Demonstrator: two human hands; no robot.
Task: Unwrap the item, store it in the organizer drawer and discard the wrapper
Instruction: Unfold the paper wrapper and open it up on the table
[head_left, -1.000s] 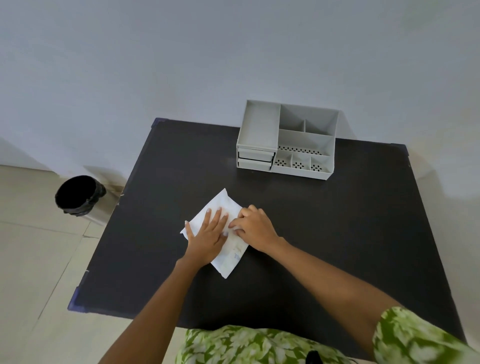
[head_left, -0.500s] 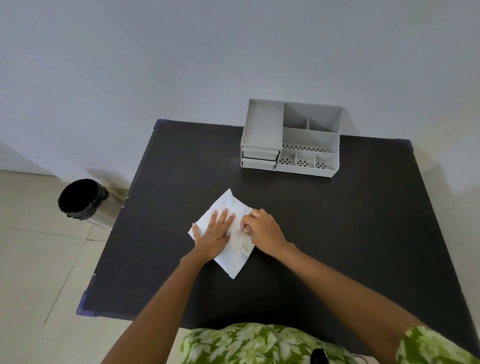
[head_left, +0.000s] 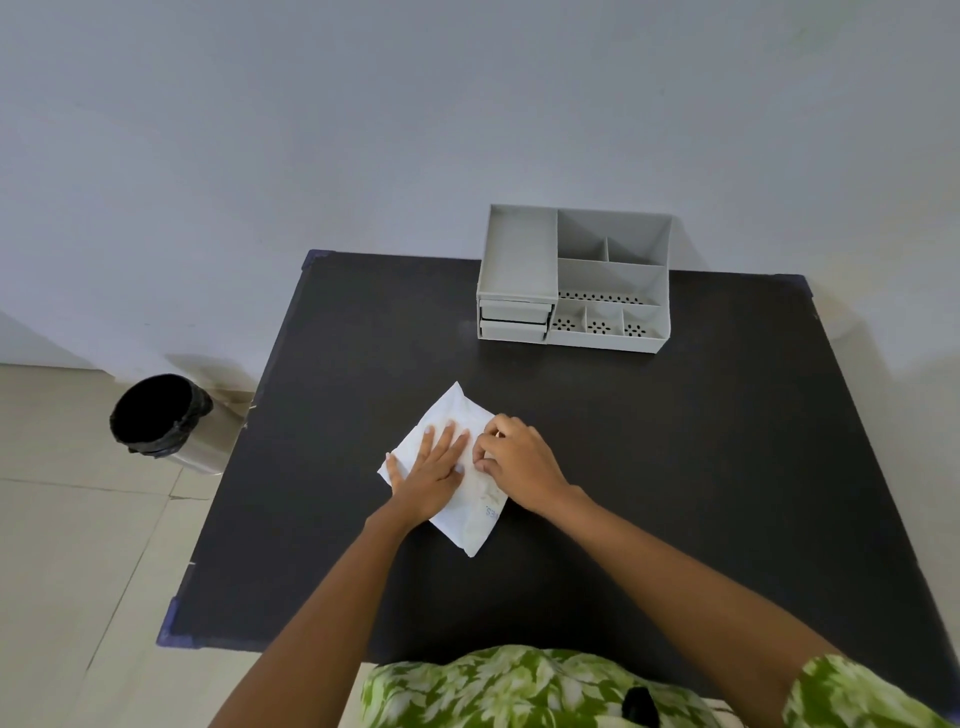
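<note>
A white wrapped packet (head_left: 457, 410) lies flat on the black table (head_left: 675, 467), turned like a diamond. My left hand (head_left: 428, 475) presses flat on its left half, fingers spread. My right hand (head_left: 511, 457) rests on its right edge with the fingertips curled and pinching the wrapper. What is inside the wrapper is hidden. The grey organizer (head_left: 574, 278) stands at the table's far edge, with two shut drawers (head_left: 514, 319) stacked at its front left.
A black-lined waste bin (head_left: 161, 421) stands on the tiled floor left of the table. A pale wall runs behind the organizer. Open compartments fill the organizer's right side.
The camera has tilted so the table sits lower in view. Both hands stay on the packet; my right fingertips have curled tighter at its right edge.
</note>
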